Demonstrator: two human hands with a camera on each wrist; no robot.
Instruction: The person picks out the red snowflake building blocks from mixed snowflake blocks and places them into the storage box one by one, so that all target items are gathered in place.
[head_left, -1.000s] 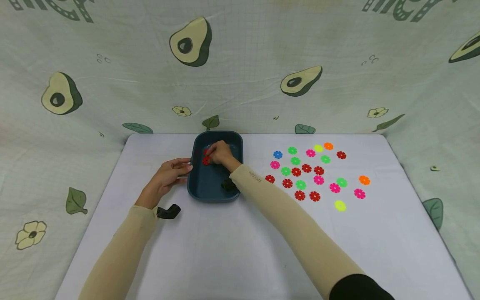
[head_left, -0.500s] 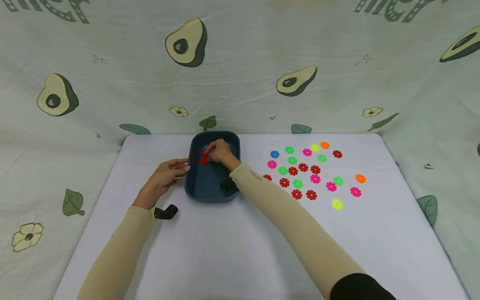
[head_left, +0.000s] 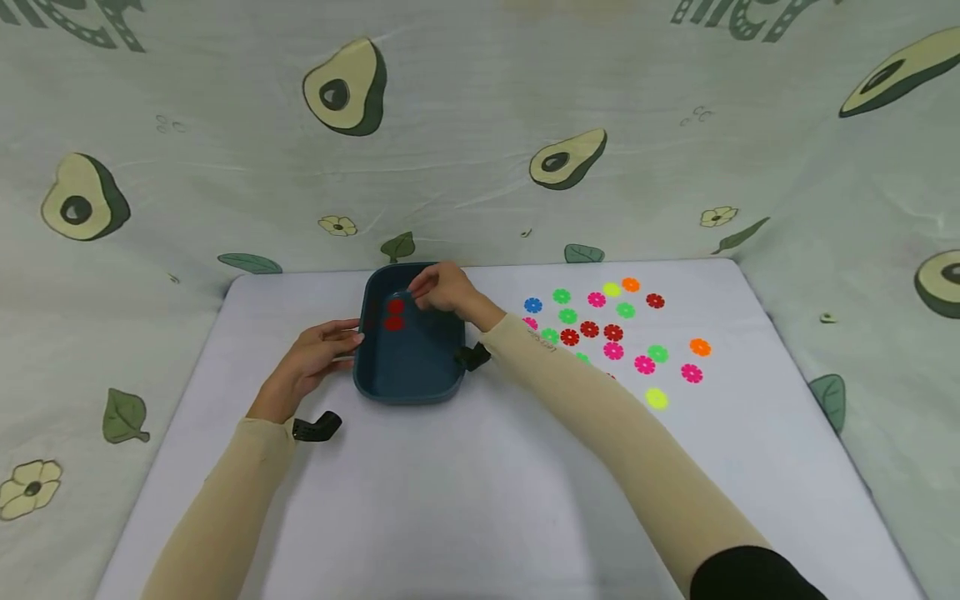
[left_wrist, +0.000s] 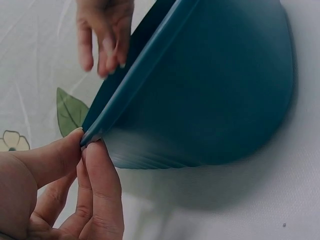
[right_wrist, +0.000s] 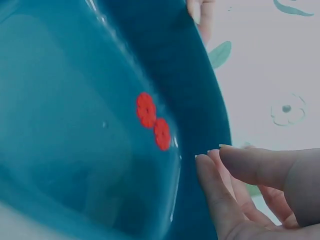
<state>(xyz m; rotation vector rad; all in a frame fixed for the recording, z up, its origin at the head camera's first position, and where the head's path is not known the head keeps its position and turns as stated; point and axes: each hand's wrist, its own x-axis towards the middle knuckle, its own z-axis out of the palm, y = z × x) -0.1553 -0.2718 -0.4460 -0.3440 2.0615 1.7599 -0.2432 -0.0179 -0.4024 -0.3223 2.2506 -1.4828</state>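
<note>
Two red flower-shaped discs point(head_left: 394, 315) lie side by side on the floor of a dark blue plastic basin point(head_left: 408, 375), near its left wall; the right wrist view shows the red discs point(right_wrist: 153, 120) closer. My left hand point(head_left: 318, 358) is at the basin's left side. In the left wrist view, its thumb and fingers pinch the rim point(left_wrist: 120, 95). Above the basin's far right part hovers my right hand point(head_left: 450, 292), fingers relaxed and slightly bent, with nothing between them. In the right wrist view its fingertips point(right_wrist: 205, 162) overlap the basin's wall.
On the white table point(head_left: 465, 500), to the basin's right, lie scattered flower discs in pink point(head_left: 645, 365), green point(head_left: 657, 354), dark red point(head_left: 589, 329), orange point(head_left: 700, 347), yellow point(head_left: 657, 398) and blue point(head_left: 532, 305). My right sleeve point(head_left: 600, 417) covers some. A printed cloth point(head_left: 450, 83) hangs behind.
My right hand has let go of the red discs and lifted up and away from them towards the far right of the basin. My left hand stays at the rim. The head view has turned slightly right.
</note>
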